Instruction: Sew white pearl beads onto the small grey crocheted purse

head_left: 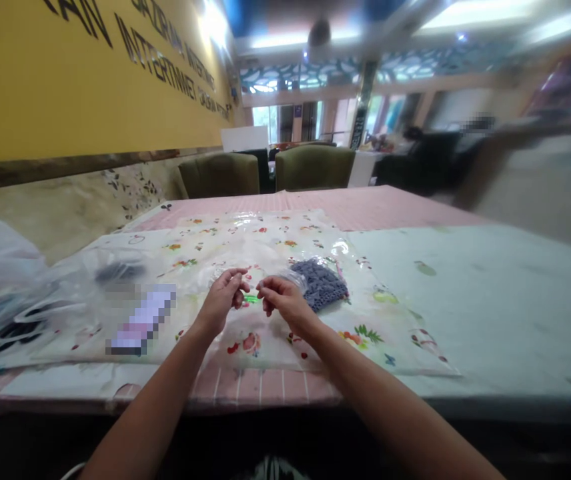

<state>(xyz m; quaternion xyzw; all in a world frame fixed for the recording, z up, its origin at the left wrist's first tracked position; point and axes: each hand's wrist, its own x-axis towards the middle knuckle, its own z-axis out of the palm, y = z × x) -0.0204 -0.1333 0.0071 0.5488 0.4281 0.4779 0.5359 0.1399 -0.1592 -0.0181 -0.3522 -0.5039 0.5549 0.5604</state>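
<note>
My left hand (223, 297) hovers over the flower-printed table cover with its fingers curled inward. Facing it across a small gap, my right hand (285, 301) has thumb and fingertips pinched together. Anything in either hand is too small or blurred to make out. Just beyond the gap, a bright green thin item (251, 299) shows near the fingertips. Right beside my right hand lies a heap of dark grey-purple, textured small pieces (319, 285), with clear plastic (293, 277) at its left edge.
To the left lies a blurred-out phone-like slab (144, 319). Clear plastic bags (3, 267) with dark and blue contents crowd the far left. Green armchairs (315, 165) stand beyond the table's far edge. A yellow lettered wall (90, 87) runs along the left.
</note>
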